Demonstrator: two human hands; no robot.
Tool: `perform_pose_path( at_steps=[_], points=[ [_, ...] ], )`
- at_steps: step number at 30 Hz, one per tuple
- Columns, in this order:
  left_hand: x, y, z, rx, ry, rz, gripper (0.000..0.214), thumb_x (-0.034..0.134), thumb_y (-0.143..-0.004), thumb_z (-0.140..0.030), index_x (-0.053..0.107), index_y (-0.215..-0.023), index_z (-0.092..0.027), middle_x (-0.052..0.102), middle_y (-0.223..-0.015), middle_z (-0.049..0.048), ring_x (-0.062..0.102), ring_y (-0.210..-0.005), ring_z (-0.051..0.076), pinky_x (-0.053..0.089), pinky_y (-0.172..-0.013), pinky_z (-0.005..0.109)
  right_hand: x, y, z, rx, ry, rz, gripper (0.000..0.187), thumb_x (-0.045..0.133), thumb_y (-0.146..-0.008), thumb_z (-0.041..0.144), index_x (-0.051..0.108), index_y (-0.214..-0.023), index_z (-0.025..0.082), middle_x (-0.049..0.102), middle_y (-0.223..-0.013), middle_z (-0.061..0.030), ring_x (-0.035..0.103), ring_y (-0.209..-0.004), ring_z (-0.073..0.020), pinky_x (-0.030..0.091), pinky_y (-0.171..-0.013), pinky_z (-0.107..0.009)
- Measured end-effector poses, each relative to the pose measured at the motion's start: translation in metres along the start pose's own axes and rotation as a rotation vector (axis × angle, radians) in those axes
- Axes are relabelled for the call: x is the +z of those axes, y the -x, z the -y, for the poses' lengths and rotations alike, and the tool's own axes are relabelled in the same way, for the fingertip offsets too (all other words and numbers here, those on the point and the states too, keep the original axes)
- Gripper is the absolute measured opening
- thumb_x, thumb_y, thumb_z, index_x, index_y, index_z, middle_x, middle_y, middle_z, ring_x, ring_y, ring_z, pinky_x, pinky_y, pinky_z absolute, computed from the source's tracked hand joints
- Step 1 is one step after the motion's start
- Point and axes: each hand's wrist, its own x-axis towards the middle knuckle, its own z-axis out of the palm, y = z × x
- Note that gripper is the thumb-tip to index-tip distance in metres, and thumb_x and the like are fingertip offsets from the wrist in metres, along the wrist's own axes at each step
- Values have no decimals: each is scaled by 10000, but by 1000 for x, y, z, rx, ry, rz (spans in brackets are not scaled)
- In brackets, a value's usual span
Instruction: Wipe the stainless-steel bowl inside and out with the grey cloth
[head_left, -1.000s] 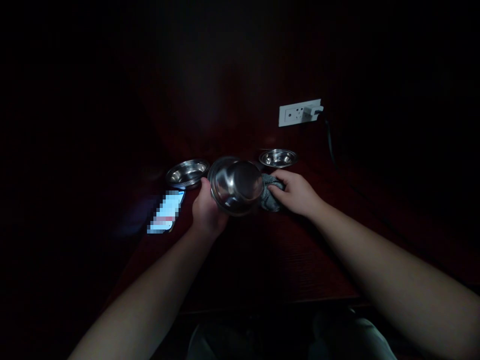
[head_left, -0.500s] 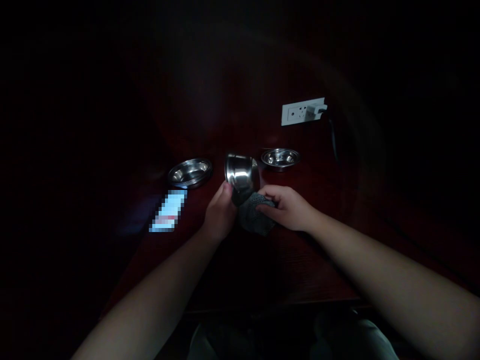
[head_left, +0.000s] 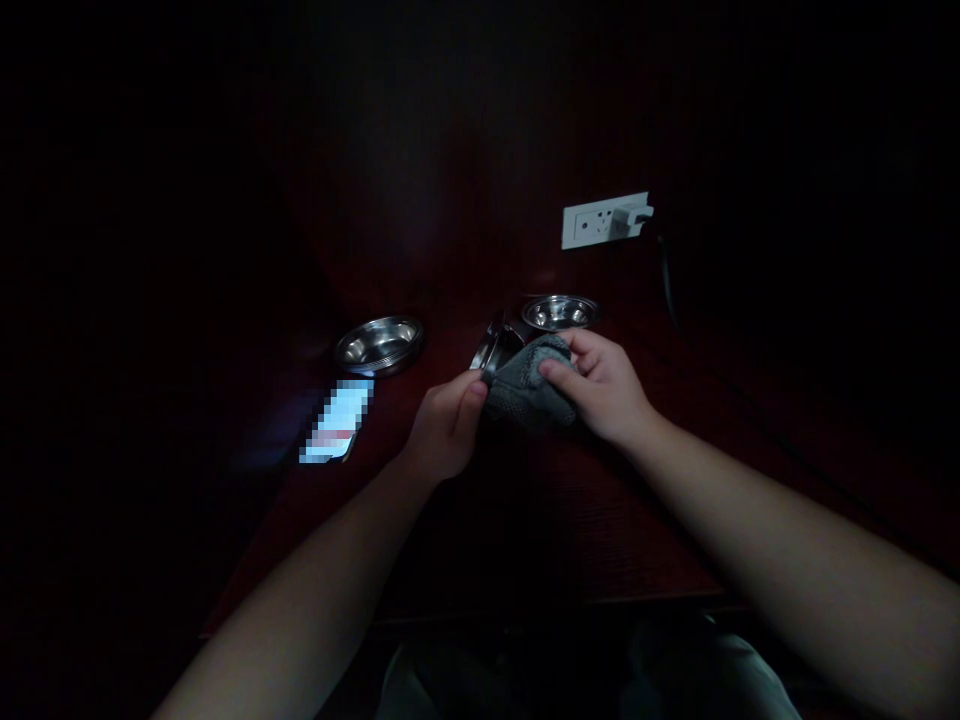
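A shiny metal bowl (head_left: 487,345) is tilted on its side at the middle, with much of it hidden behind a cloth. My left hand (head_left: 450,420) grips the bowl near its rim, thumb on the near side. In my right hand (head_left: 604,385) a grey-green mesh-textured cloth (head_left: 532,385) is pinched between thumb and fingers. The cloth lies against the bowl's near, right side and reaches close to my left thumb.
Shallow metal dishes stand behind: one at left (head_left: 380,345), one at right (head_left: 560,312). A lit phone (head_left: 336,422), its screen blurred out, lies on the dark red table (head_left: 600,540). A wall socket (head_left: 605,220) holds a plug with a cable (head_left: 666,280).
My right hand has moved up and slightly right with the cloth, which now covers much of the bowl. The bowl has turned in my left hand, its outer wall now mostly hidden.
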Motion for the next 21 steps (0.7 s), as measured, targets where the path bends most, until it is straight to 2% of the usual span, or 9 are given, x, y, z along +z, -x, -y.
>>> perform_pose_path(
  at_steps=[4,7,10,15,18,21],
  points=[
    [2,2,-4,-43,127,-72,414,394,-982,-435,654,-781,-183,593,-676,21,521,-630,157,373,-641,295,-7,-8,-2,-39,80,-117,238,715,-771,384,557,-829,216,607,-679,12,555,-585,-141,454,-551,-285],
    [5,3,-8,-163,303,-177,369,497,-938,-417,663,-696,-194,601,-651,29,508,-620,162,368,-637,296,-13,-13,-5,-54,190,-182,217,685,-785,369,529,-813,220,587,-685,3,535,-590,-145,428,-546,-286],
    [9,3,-8,-289,425,-304,387,531,-922,-412,628,-610,-205,592,-620,26,494,-602,165,367,-605,299,-18,-17,-11,-101,310,-212,181,657,-795,330,515,-792,217,560,-673,5,522,-603,-148,413,-562,-287],
    [13,-1,-8,-459,446,-541,422,532,-923,-468,604,-600,-206,589,-608,11,502,-598,159,368,-568,295,-24,-21,-26,-100,364,-161,150,632,-791,293,506,-794,212,551,-696,6,531,-639,-152,414,-602,-292],
    [14,-5,-8,-542,476,-631,421,524,-925,-475,605,-619,-197,599,-630,10,523,-602,146,394,-576,285,-24,-22,-33,-40,352,-122,148,636,-759,277,510,-793,206,564,-700,-2,540,-652,-161,417,-599,-295],
    [15,-8,-4,-556,583,-691,393,547,-910,-470,611,-643,-190,611,-652,10,552,-617,140,429,-608,278,-24,-21,-35,-22,359,-99,158,647,-739,265,515,-798,202,574,-705,-3,541,-656,-160,420,-598,-294]
  ],
)
